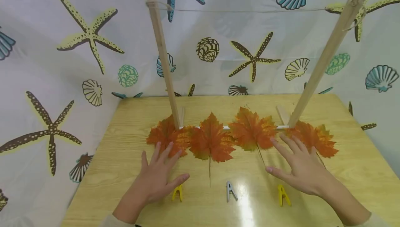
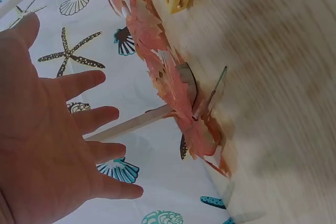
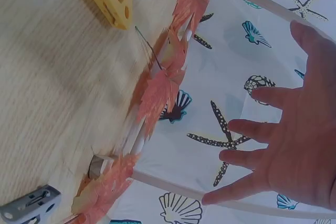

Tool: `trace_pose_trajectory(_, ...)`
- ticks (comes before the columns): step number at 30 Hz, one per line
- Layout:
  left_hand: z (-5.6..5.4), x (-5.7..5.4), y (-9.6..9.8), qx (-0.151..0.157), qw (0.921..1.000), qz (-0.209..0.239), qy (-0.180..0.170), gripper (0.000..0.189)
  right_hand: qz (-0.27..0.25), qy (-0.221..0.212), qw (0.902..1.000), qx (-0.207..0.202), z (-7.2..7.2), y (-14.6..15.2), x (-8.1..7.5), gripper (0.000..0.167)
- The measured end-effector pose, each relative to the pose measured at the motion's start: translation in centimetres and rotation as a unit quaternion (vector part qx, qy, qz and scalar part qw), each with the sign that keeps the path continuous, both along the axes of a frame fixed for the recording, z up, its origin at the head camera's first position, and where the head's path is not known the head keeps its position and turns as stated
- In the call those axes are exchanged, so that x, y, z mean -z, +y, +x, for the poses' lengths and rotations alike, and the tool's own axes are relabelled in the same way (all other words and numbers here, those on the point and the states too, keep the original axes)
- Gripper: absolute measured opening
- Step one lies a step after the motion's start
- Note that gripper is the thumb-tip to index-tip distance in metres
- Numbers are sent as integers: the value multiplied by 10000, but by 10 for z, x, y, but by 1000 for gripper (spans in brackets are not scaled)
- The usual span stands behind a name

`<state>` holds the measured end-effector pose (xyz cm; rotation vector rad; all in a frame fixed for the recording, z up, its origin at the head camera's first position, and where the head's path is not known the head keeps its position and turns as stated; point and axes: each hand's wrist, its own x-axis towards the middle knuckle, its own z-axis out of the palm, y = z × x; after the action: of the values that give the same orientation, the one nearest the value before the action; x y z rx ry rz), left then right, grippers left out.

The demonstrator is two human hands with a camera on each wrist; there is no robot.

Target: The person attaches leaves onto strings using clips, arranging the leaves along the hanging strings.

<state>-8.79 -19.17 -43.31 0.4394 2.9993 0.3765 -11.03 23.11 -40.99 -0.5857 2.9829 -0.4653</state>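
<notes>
My left hand [image 1: 156, 176], fingers spread, hovers over the table in front of the leftmost orange maple leaf [image 1: 167, 133]. My right hand [image 1: 301, 166] is likewise spread and holds nothing; its fingertips overlap the stem side of the third maple leaf [image 1: 253, 128] in the head view. Between the hands lies a second maple leaf [image 1: 211, 138], and a fourth leaf [image 1: 315, 138] is at the right. On the near side are a yellow clothespin [image 1: 177, 193], a grey clothespin [image 1: 230, 190] and another yellow clothespin [image 1: 282, 195]. In the right wrist view, a grey clothespin [image 3: 31, 205] sits at lower left.
A wooden frame stands behind the leaves: a left post [image 1: 164, 57], a right post [image 1: 326, 57] and a white rod [image 1: 282, 127] low between them. A string [image 1: 231, 11] runs between the post tops. Behind the wooden table [image 1: 125, 133] hangs a sea-patterned cloth [image 1: 193, 77].
</notes>
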Motion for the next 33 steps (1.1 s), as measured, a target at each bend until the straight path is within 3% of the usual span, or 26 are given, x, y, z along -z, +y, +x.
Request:
trace_pose_trajectory(10, -7, 9, -10, 200, 9995, -71, 238, 50, -154, 235, 9982, -536, 2, -16, 11, 78)
trace_pose_trajectory(17, -13, 15, -24, 546, 9938, -291, 928, 37, 10, 355, 9846, -1711, -2, -33, 8, 60)
trace_pose_trajectory(25, -26, 20, -46, 752, 9961, 33, 470, 45, 352, 152, 9555, -2924, -14, -59, -4, 50)
trace_pose_trajectory(28, -30, 20, -53, 620, 9975, -53, 332, 43, 282, 234, 9440, -3280, -17, -72, -4, 46)
trace_pose_trajectory(33, -33, 26, -64, 321, 9991, -252, 123, 28, 314, 547, 9330, -3542, -17, -102, -1, 48)
